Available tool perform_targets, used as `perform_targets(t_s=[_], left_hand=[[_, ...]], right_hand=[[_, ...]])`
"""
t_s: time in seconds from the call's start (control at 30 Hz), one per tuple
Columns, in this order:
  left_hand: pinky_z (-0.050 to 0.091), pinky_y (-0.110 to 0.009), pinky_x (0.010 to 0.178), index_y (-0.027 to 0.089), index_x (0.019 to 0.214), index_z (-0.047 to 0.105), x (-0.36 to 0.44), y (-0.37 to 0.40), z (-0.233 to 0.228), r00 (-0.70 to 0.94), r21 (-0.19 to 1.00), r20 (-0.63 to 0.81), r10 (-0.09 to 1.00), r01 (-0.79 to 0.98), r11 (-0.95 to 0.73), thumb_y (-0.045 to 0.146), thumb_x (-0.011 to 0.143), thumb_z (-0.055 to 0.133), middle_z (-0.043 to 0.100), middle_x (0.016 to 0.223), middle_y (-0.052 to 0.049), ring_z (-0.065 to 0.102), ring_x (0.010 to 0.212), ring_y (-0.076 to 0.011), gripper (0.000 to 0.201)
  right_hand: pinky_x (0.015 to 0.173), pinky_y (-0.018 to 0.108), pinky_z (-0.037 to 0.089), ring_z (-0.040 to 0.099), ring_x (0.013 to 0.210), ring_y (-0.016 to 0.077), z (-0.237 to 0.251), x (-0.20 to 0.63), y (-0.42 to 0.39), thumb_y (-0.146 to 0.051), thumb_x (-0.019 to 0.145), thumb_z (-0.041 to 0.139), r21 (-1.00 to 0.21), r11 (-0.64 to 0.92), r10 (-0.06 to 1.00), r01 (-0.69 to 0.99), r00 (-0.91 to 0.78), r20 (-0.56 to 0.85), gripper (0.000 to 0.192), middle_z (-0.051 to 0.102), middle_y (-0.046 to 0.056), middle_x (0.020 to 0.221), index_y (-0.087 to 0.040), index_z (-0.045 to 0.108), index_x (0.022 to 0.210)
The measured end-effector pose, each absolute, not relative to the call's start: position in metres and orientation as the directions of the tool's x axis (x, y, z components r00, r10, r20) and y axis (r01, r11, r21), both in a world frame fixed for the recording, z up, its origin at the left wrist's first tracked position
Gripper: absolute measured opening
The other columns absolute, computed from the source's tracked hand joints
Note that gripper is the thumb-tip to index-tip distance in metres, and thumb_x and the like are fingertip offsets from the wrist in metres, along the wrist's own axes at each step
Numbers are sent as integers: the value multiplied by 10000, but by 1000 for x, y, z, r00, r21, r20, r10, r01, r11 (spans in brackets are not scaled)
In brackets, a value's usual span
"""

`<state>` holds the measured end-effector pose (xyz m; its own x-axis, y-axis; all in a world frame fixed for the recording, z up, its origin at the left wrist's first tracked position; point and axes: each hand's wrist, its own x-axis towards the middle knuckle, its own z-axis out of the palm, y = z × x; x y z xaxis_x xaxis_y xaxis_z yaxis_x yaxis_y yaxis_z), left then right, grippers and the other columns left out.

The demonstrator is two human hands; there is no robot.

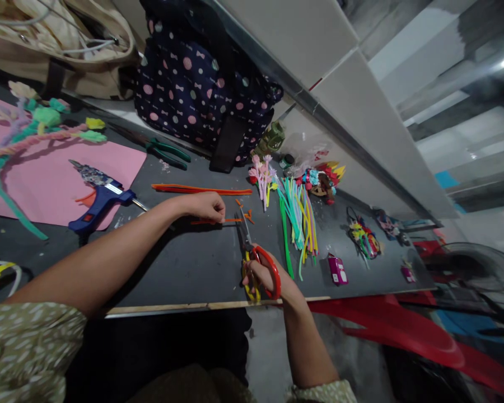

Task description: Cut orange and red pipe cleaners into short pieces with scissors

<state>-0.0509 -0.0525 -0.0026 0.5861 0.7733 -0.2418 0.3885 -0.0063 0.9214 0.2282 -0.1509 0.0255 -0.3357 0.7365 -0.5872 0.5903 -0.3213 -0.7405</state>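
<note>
My left hand (212, 207) pinches an orange pipe cleaner (232, 220) above the dark table, its far end pointing right. A pair of scissors (273, 272) with red and yellow handles is in my right hand (258, 274), fingers through the loops. The blades point away from me and reach the pipe cleaner's end; whether they touch it I cannot tell. Several short orange cut pieces (248, 215) lie just beyond the blades. Behind my left hand a bundle of long orange pipe cleaners (201, 190) rests on the table.
Left, a blue glue gun (103, 204) lies on pink paper (128, 162) near green-handled pliers (168, 152). Green and yellow pipe cleaners (296, 218) lie to the right, with a small purple box (337, 270) beyond. A dotted navy bag (201, 84) stands at the back.
</note>
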Motion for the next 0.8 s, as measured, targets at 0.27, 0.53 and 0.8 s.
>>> perform_targets(t_s=[0.27, 0.53, 0.8], left_hand=[[284, -234, 489, 150, 674, 661, -50, -54, -1, 596, 923, -247, 764, 385, -1, 274, 655, 628, 537, 533, 14, 434, 479, -105, 130], [294, -235, 500, 156, 671, 656, -49, -53, -2, 603, 918, -244, 760, 396, -19, 282, 656, 621, 525, 533, 19, 429, 487, -105, 132], [285, -241, 491, 157, 668, 646, -49, -56, 4, 595, 913, -272, 756, 407, 8, 292, 652, 621, 512, 515, 22, 418, 476, -109, 138]], right_hand=[[415, 213, 475, 630, 466, 150, 24, 227, -149, -336, 820, 479, -753, -308, 740, 581, -351, -573, 201, 615, -41, 611, -223, 442, 983], [421, 218, 472, 623, 466, 155, 29, 224, -148, -378, 841, 490, -736, -287, 737, 614, -349, -578, 209, 616, -33, 591, -221, 453, 973], [398, 219, 454, 587, 402, 149, 34, 222, -146, -394, 870, 461, -699, -305, 712, 647, -333, -618, 196, 622, -32, 537, -217, 455, 954]])
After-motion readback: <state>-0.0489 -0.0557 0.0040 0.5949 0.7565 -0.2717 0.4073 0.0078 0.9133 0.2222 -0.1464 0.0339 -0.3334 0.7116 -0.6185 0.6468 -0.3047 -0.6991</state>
